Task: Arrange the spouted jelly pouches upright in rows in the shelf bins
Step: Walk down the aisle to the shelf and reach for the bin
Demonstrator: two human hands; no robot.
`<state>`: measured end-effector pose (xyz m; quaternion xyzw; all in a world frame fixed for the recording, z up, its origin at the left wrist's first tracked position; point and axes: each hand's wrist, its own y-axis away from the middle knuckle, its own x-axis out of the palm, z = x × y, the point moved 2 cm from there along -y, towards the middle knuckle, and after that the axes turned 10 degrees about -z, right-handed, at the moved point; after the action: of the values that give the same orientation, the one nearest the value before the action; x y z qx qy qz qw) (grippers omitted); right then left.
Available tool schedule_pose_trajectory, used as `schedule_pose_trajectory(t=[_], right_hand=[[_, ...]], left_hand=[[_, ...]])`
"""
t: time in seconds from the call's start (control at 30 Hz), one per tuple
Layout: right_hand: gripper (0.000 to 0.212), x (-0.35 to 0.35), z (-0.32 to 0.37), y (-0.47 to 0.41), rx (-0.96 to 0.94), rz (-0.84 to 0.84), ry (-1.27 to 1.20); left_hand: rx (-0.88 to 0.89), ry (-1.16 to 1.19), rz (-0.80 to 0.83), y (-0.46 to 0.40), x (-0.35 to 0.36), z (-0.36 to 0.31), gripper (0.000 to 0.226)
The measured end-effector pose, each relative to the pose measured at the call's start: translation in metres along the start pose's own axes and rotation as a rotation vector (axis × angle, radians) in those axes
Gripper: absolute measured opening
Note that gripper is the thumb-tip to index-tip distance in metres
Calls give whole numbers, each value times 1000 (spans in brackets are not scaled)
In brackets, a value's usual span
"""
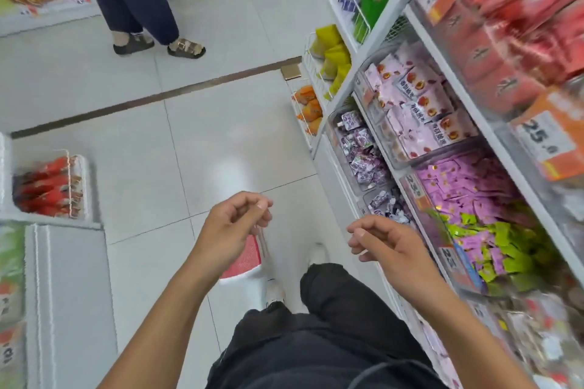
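Note:
Purple spouted jelly pouches [360, 148] lie jumbled in a clear bin [335, 136] on the low shelf at my right, with more pouches [387, 202] in the bin closer to me. My left hand [235, 224] hovers over the aisle floor, fingers loosely curled, holding nothing. My right hand [384, 240] hangs just left of the nearer bin, also loosely curled and holding nothing. Neither hand touches a pouch.
The shelf unit [442, 50] on my right holds bins of pink packets [420, 104], purple and green sachets [480, 218] and red packs [512, 19]. A red basket [243, 259] stands by my feet. A person in sandals [158, 41] stands ahead. A low display [50, 186] is at left.

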<state>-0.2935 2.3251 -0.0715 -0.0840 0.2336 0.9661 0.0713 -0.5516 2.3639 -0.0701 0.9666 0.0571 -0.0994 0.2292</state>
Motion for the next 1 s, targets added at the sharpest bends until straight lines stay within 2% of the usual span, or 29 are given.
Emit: schedule_pose_trajectory(t=[0.3,0.57,0.73,0.87,1.0], right_hand=[[12,-31,-9,-138,127,-142,-21],[11,-25,8,-224,162,-137,9],[9,-2,-34,-280,231,-224,109],[6,26,-99,-330,279,-393,245],[33,43,-144,-365,336,-533,525]], left_hand=[[-40,-111,236,-166,110,-42,16],[-15,-215,322,-256,139,-80,17],[48,-379,496,-323,179,-70,16],[236,-578,708,-390,235,-20,19],[538,-803,868,-442,277,43,16]])
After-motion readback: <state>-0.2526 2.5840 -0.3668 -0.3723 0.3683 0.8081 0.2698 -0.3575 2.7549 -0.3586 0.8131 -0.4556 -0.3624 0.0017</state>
